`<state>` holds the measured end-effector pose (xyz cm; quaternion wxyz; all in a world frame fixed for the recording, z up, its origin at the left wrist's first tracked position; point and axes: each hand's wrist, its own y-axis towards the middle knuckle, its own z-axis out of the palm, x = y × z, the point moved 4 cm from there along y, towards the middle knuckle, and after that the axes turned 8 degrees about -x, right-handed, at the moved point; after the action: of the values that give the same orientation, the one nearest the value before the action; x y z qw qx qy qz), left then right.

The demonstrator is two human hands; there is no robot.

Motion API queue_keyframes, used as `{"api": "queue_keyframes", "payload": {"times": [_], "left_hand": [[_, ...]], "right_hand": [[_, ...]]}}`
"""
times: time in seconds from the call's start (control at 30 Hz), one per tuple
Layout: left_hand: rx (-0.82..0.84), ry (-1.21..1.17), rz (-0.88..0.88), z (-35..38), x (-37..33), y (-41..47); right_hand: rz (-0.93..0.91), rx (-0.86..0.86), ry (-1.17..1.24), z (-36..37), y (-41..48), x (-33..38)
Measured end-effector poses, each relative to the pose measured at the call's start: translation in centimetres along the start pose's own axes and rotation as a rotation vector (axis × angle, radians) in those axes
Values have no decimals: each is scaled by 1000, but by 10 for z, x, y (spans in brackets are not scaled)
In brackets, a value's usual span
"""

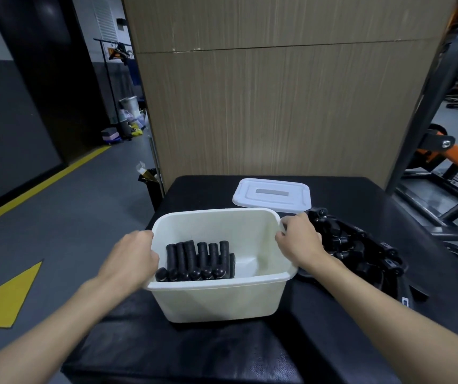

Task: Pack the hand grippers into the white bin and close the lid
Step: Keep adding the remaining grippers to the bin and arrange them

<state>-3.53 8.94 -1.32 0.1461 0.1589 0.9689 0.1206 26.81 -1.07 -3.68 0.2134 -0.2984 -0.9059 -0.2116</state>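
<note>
Behind my hands stands a wood-panelled wall, with gym frames off to my right. Under them lies the black padded bench (222, 350). Between my hands sits the white bin (216, 303), part-filled with hand grippers (197, 259) along its left side. My left hand (132, 257) clasps the left rim; my right hand (299, 239) pinches the right rim. Just past my right hand lies a loose pile of grippers (360, 253); the lid (272, 194) rests beyond. If I tug unevenly, the bin could tip or slide off the bench's left edge, spilling everything.

White bin (216, 300), black hand grippers (197, 259), white lid (272, 195), black table (194, 353)
</note>
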Motion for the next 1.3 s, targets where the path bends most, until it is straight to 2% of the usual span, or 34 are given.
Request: {"api": "queue_keyframes", "payload": {"times": [0.17,0.3,0.37,0.47,0.67,0.97,1.13,1.2,1.3], "left_hand": [[21,-4,-2,0,-9,-17],[-22,88,-2,0,-20,-27],[-36,134,48,6,-23,-27],[14,144,93,16,-21,-22],[83,105,126,21,-19,-19],[108,96,105,24,-19,-17],[119,89,111,24,-20,-18],[116,87,116,22,-21,-18],[100,69,129,20,-22,-19]], "right_hand": [[-54,-18,48,3,17,-6],[55,-102,214,-5,37,-30],[159,-143,95,-10,52,-52],[265,-107,-93,-11,72,-82],[160,-66,-200,1,101,-100],[67,-319,-38,-8,104,-91],[19,-483,166,-42,97,-57],[-11,-509,270,-56,93,-36],[-49,-460,454,-70,81,-2]]}}
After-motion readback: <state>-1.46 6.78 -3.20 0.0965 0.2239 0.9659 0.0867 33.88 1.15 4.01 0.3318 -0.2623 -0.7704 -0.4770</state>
